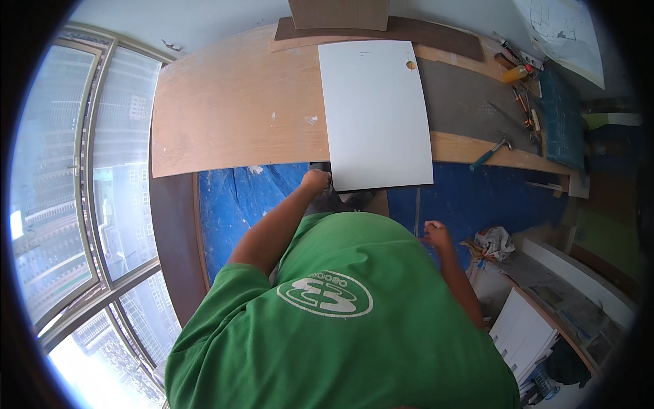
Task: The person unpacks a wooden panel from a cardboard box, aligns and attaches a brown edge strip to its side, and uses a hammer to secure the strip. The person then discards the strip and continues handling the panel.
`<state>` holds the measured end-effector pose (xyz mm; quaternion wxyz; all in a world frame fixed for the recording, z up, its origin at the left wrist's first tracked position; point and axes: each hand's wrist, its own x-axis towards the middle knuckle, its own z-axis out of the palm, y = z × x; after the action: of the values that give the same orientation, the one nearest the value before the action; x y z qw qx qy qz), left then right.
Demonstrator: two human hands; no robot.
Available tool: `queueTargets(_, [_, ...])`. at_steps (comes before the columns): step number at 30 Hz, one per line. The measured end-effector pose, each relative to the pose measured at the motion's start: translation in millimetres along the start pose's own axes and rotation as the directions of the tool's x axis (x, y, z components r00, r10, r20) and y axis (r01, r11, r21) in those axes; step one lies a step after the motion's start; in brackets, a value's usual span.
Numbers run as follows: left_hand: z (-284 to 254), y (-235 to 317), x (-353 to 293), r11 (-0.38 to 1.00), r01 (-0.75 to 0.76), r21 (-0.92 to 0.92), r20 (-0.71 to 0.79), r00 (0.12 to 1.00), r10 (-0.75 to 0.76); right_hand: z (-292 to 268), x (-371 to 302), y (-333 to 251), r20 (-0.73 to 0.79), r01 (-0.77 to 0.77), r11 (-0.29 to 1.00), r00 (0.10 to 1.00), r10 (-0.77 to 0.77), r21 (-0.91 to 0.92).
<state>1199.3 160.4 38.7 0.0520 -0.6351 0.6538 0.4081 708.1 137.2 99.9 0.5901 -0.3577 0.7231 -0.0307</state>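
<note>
A white rectangular panel [379, 116] lies on the wooden workbench [231, 112], its near end jutting out past the bench edge. Near its top right corner is a small round tan hole or recess [411, 65]. My left hand [316, 181] is closed at the panel's near left edge, fingers curled against it; the fingertips are partly hidden. Off to the right, my right hand [437, 235] hangs in the air beside my body, apart from the panel. Its fingers are loosely bent and spread, with nothing visible in them.
A hammer [490, 154] lies at the bench's right, near hand tools and an orange bottle [518, 73]. Brown boards [381, 31] rest at the back. Blue sheeting [252, 198] covers the floor. Windows [102, 163] line the left; a white cabinet [521, 334] stands lower right.
</note>
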Motion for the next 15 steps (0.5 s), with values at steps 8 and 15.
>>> queueTargets(8, [21.4,-9.5,-4.3,0.851,0.313,-0.421,0.176,0.949,-0.262,-40.4,-2.2,6.8,-0.029,-0.197,0.979,0.98,0.196,-0.055])
queueTargets(15, [20.1,22.9,-23.3,0.181,0.33,-0.926,0.244,0.892,-0.38,-18.7,-9.4,30.2,0.032,-0.239,0.971,0.971,0.238,0.026])
